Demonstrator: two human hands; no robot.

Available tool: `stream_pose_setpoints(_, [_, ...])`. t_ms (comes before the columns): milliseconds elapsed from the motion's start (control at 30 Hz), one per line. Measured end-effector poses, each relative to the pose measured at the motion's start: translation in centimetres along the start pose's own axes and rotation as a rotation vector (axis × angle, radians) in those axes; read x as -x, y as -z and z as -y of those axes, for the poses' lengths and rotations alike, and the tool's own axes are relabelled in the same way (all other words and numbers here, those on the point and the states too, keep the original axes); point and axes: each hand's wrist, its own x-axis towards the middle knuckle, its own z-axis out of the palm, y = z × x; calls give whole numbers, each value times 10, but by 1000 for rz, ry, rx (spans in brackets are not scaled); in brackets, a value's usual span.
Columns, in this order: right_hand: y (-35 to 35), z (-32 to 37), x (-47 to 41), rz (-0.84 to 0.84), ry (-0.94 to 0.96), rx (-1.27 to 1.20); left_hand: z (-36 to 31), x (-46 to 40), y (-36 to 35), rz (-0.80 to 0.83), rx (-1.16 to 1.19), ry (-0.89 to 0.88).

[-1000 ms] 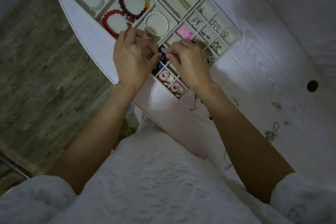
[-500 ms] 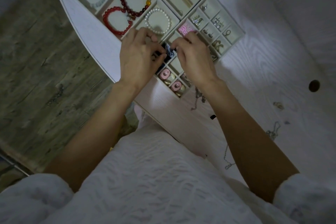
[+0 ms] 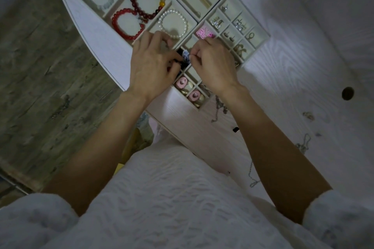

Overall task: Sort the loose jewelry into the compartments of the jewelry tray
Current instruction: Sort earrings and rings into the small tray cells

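**Both hands on one small blue piece**

The left hand point(image 3: 153, 64) and right hand point(image 3: 214, 62) pinch a small blue piece point(image 3: 185, 56) between their fingertips — each grip closed on it — over a small compartment of the jewelry tray point(image 3: 261, 41) on the counter point(image 3: 283, 91).

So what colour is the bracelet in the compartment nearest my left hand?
White pearl bracelet, head view.

The person wears a white garment of soft, puckered fabric, its wavy raised texture spreading across the lap. Both sleeves, the left sleeve point(image 3: 30, 220) and the right sleeve point(image 3: 340, 222), are short and bunched, ending above the elbows, so the forearms are bare. The left hand point(image 3: 150, 66) and right hand point(image 3: 216, 64) show no rings, and the wrists carry no watch or bracelet.
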Motion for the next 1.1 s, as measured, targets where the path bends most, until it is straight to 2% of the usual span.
stream_pose_setpoints(200, [2, 7, -4, 11, -35, 49, 3, 3, -2, -4, -39, -24])
stream_pose_setpoints(400, [1, 6, -7, -3, -78, 72, 3, 13, -3, -113, 36, 2])
stream_pose_setpoints(500, [1, 8, -5, -18, -74, 113, 0, 14, -6, -56, 9, -19])
stream_pose_setpoints(633, [1, 14, -4, -17, -81, 176, 3, 12, -8, -71, 9, 29])
stream_pose_setpoints(733, [0, 16, -5, -10, -108, 167, 8, 11, -8, -159, 105, 90])
stream_pose_setpoints(833, [0, 17, -6, 1, -138, 141, 14, 14, -11, -154, 185, 156])
stream_pose_setpoints(1100, [2, 23, -12, 41, 19, 236, 17, 15, -14, -168, 261, 143])
